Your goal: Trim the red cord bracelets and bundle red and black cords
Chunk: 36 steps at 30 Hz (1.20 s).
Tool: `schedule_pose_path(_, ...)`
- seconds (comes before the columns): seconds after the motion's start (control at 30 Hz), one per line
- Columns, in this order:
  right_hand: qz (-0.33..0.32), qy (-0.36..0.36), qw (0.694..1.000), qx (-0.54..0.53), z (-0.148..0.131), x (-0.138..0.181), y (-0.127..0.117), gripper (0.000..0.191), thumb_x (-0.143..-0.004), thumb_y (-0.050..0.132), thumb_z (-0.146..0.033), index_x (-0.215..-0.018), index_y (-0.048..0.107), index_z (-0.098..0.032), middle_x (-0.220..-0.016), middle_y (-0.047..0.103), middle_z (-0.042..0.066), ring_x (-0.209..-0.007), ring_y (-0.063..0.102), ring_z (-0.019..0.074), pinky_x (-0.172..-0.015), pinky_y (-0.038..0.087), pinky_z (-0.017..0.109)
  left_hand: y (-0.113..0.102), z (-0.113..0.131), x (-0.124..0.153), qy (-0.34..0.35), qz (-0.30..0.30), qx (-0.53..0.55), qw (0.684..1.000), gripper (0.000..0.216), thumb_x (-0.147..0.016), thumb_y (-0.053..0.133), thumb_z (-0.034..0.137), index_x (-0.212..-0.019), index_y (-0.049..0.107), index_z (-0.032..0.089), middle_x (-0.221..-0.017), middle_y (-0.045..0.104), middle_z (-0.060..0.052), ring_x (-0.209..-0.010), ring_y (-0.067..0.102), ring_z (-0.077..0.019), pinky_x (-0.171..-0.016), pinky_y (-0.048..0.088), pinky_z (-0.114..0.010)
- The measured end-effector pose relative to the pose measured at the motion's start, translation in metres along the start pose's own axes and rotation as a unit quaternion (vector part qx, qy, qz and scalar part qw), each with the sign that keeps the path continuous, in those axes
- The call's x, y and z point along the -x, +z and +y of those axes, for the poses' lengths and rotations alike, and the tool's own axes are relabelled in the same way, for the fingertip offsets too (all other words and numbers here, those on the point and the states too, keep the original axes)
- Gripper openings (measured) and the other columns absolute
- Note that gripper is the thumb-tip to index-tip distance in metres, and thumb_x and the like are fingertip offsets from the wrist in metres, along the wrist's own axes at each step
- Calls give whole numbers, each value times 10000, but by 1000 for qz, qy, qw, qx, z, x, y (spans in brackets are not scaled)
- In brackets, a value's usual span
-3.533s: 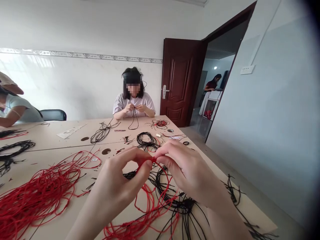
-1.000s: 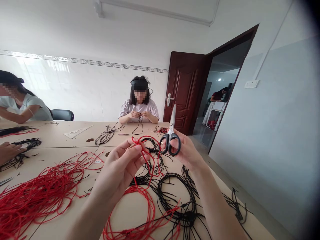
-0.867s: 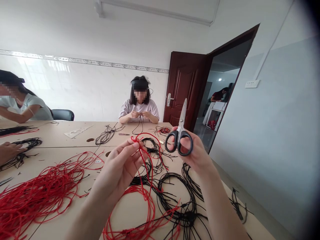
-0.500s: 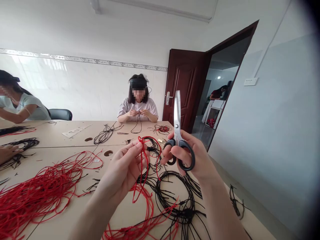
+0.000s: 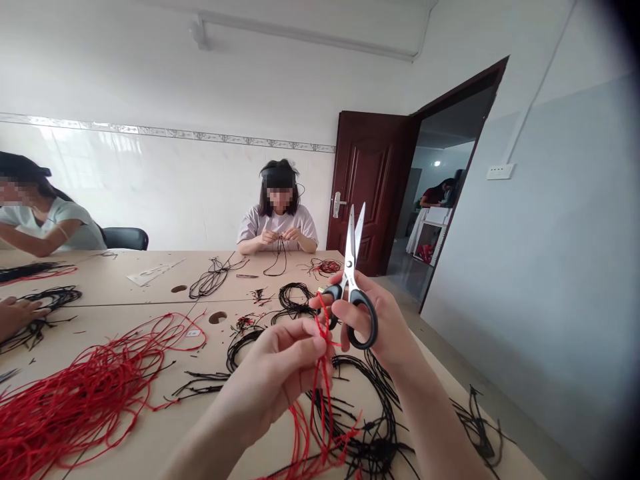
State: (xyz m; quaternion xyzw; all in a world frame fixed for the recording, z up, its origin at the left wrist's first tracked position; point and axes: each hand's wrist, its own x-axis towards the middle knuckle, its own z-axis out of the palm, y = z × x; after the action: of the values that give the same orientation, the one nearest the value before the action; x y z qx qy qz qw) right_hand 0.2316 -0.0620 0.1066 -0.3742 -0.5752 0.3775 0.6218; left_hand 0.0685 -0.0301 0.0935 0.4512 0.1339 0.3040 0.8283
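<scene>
Three other people are in view around the near worker, recorded here left to right, with 12 o'clock straight ahead across the table.

At 10 o'clock a seated co-worker point(image 5: 45, 227) leans on the table, and a co-worker's hand point(image 5: 15, 317) rests on a tangle of black cord at 9 o'clock. A large heap of red cord point(image 5: 75, 393) lies on the pale table point(image 5: 150, 447) at 9 o'clock, and a white plastic template point(image 5: 153, 271) sits beyond it at 11 o'clock.

The near worker's left hand point(image 5: 280, 373) is clamped on a red strand point(image 5: 320, 380) between thumb and fingertips, just in front of the body at 12 o'clock. The strand hangs down from that pinch toward the table. The right hand point(image 5: 370, 320) sits close beside it, fingers through the black loops of a pair of scissors point(image 5: 353, 287), blades pointing up and slightly parted. Whether the hands touch each other cannot be told.

Black cords point(image 5: 370, 433) lie below the hands. At 12 o'clock a second co-worker point(image 5: 277, 207) works a black cord with both hands. A dark wooden door point(image 5: 373, 187) stands open at 1 o'clock, with a third person point(image 5: 437, 193) beyond it at 2 o'clock.
</scene>
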Motion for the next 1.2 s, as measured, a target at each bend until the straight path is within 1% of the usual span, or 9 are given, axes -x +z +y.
schedule_pose_path(0.17, 15, 18, 1000, -7, 4, -1, 5, 325, -732, 755, -284, -929, 510, -203, -675, 614, -47, -444, 499, 52, -363, 434, 137, 0, -4, 2, 2, -21, -34, 999, 258, -668, 860, 236, -744, 649, 109, -650, 607, 22, -538, 545, -26, -542, 481, -126)
schedule_pose_path(0.3, 37, 5, 999, 7, 9, -2, 5, 286, -757, 747, -305, -908, 527, -203, -656, 558, -66, -460, 462, 44, -373, 432, 138, 0, -6, 2, 55, -7, -88, 995, 286, -685, 851, 246, -822, 636, 116, -724, 631, 13, -580, 578, -39, -560, 475, -142)
schedule_pose_path(0.43, 54, -9, 998, 7, 10, -4, 4, 339, -741, 768, -346, -928, 518, -213, -646, 573, -66, -450, 474, 54, -373, 416, 150, 4, -4, 2, 96, 8, -113, 989, 319, -641, 867, 165, -823, 606, 137, -755, 652, 14, -604, 617, -67, -575, 489, -169)
schedule_pose_path(0.57, 31, 14, 999, 19, 8, -5, 7, 381, -667, 823, -310, -894, 537, -202, -615, 553, -72, -480, 505, 64, -411, 418, 155, 5, -1, 3, 81, -14, -112, 990, 303, -644, 861, 144, -751, 577, 137, -682, 630, 30, -588, 610, -63, -568, 481, -161)
schedule_pose_path(0.7, 5, 43, 998, 46, 6, -5, 7, 459, -650, 834, -370, -972, 558, -195, -645, 587, -46, -484, 528, 87, -360, 356, 157, -1, 2, 6, 102, -44, -122, 986, 261, -710, 829, 193, -850, 613, 150, -857, 669, -4, -623, 627, -65, -580, 501, -170)
schedule_pose_path(0.8, 2, 13, 998, 55, 1, -1, -4, 477, -717, 780, -476, -1017, 531, -202, -669, 596, -29, -496, 572, 117, -363, 355, 181, -4, 6, 8, 143, -5, -148, 979, 203, -757, 796, 213, -901, 661, 165, -850, 662, 7, -619, 626, -53, -585, 507, -149)
schedule_pose_path(0.93, -83, -13, 994, 65, -12, 21, -27, 465, -768, 716, -564, -1051, 546, -237, -730, 550, -25, -568, 521, 96, -506, 419, 211, -4, 13, 8, 220, 89, -181, 954, 170, -734, 807, 169, -843, 677, 179, -752, 653, 42, -614, 639, -48, -589, 517, -112)
schedule_pose_path(1.07, -99, 49, 973, 202, -30, 51, -35, 475, -743, 721, -551, -1097, 554, -281, -883, 594, 35, -776, 552, 184, -629, 455, 268, -4, 15, 8, 289, 131, -201, 927, 153, -745, 793, 160, -830, 673, 206, -784, 673, 54, -627, 669, -53, -608, 541, -108)
schedule_pose_path(1.2, -85, 120, 908, 391, -44, 62, -17, 447, -657, 788, -319, -1043, 562, -296, -814, 596, -15, -712, 536, 172, -611, 416, 259, -5, 12, 10, 309, 146, -204, 917, 157, -748, 796, 184, -811, 657, 220, -741, 672, 63, -672, 684, -67, -649, 563, -122)
